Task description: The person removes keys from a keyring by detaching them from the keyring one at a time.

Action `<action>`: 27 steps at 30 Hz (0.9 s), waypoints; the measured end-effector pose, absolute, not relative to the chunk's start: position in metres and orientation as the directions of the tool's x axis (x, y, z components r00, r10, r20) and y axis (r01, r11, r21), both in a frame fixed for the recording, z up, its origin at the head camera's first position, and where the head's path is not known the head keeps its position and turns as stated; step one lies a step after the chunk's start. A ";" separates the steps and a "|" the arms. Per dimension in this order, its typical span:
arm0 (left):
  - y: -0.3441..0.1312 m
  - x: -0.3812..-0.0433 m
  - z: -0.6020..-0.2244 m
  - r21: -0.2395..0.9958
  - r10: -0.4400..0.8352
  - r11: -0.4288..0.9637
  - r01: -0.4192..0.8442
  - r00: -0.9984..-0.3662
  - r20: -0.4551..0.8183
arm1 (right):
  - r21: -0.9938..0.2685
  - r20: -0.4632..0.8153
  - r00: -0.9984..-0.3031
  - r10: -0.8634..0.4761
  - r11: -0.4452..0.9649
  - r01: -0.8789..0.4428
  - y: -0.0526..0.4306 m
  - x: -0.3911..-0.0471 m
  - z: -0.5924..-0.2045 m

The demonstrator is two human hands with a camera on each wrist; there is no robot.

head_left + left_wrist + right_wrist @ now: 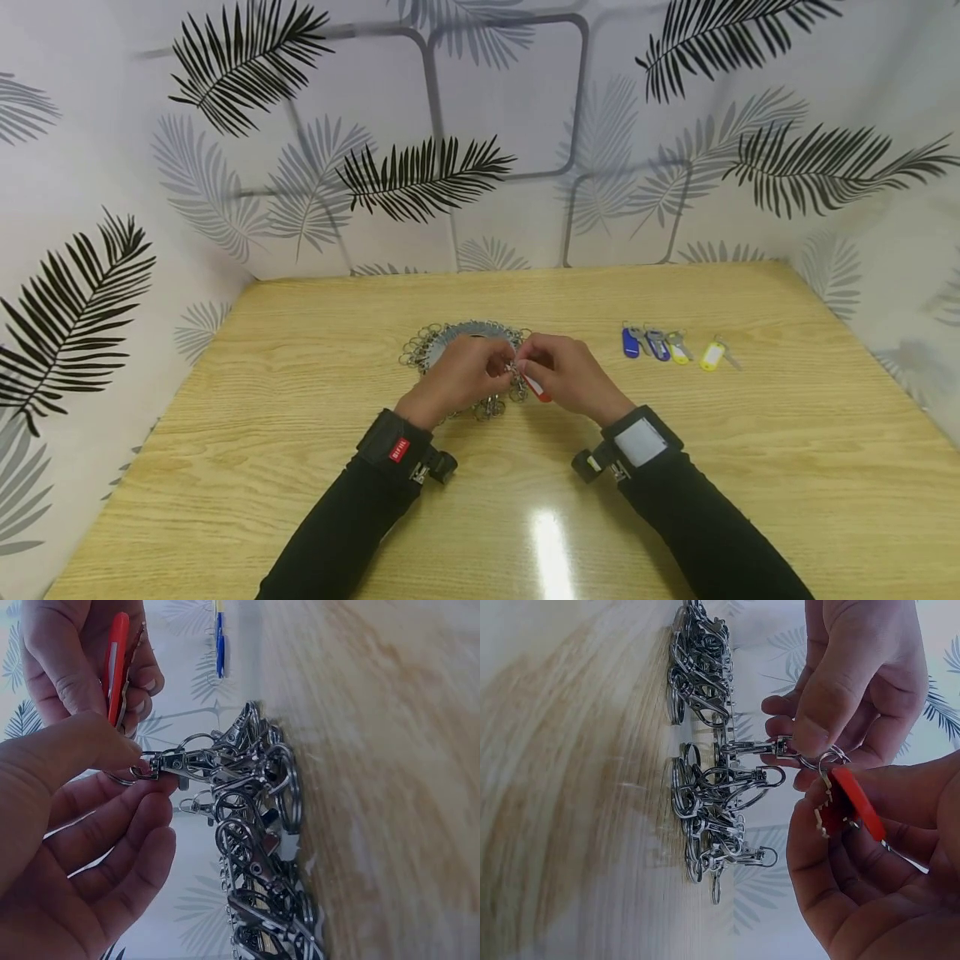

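Near the middle of the table lies a round grey metal rack (480, 328), its edge hung with many metal swivel clasps and split rings. My left hand (467, 368) pinches one clasp (176, 763) between thumb and fingers; that clasp is still linked to the rack, and its split ring (836, 755) shows at the fingertips. Close on the right, my right hand (568, 373) grips a red key tag (857, 802) with a toothed key (824, 806) beside it. The tag's small ring meets the clasp's split ring; whether they are linked cannot be told.
Right of the hands lie two blue key tags (631, 342) and two yellow key tags (712, 357), with keys. Behind the wooden table (322, 350) stands a leaf-patterned wall covering (510, 225).
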State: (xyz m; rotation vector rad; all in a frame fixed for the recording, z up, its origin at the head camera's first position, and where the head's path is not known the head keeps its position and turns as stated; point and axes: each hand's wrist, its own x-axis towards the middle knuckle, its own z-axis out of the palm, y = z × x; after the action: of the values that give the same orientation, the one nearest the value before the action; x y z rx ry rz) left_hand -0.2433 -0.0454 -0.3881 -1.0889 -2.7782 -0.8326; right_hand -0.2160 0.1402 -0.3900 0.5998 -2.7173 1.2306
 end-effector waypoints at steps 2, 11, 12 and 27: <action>-0.046 -0.244 -0.388 0.453 0.630 0.602 0.657 -0.740 0.236 | -0.694 0.257 -0.916 -0.309 0.601 -0.397 0.140 -0.216 -0.390; -0.046 -0.241 -0.385 0.458 0.663 0.592 0.663 -0.724 0.191 | -0.688 0.265 -0.915 -0.303 0.606 -0.400 0.141 -0.217 -0.390; -0.046 -0.241 -0.385 0.467 0.659 0.594 0.655 -0.729 0.184 | -0.689 0.265 -0.915 -0.304 0.604 -0.400 0.141 -0.217 -0.390; -0.047 -0.243 -0.385 0.452 0.653 0.610 0.651 -0.736 0.178 | -0.671 0.283 -0.902 -0.325 0.605 -0.429 0.142 -0.216 -0.390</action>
State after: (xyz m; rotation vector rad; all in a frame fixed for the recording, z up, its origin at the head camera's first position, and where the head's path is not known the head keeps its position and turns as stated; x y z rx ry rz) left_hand -0.2425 -0.0469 -0.3846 -1.1424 -2.8231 -0.7894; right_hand -0.2159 0.1416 -0.3899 0.6362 -2.6943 1.1797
